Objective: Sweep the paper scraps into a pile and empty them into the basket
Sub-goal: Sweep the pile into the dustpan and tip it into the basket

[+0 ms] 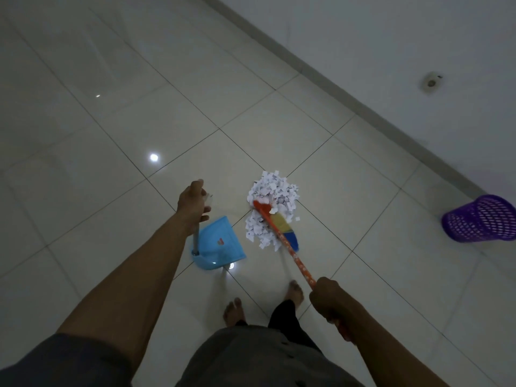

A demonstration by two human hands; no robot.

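Observation:
A heap of white paper scraps (272, 195) lies on the tiled floor in the middle of the view. My right hand (328, 298) grips the orange handle of a broom (284, 241), whose yellow and blue bristles rest against the right side of the heap. My left hand (194, 202) holds the top of a grey upright handle of a blue dustpan (216, 244), which stands on the floor just left of the heap. A purple mesh basket (480, 219) lies tilted on the floor at the far right.
A white wall (391, 51) with a grey skirting runs diagonally across the upper right. My bare feet (233, 311) stand on the tiles just behind the dustpan and broom. One stray scrap (297, 218) lies right of the heap.

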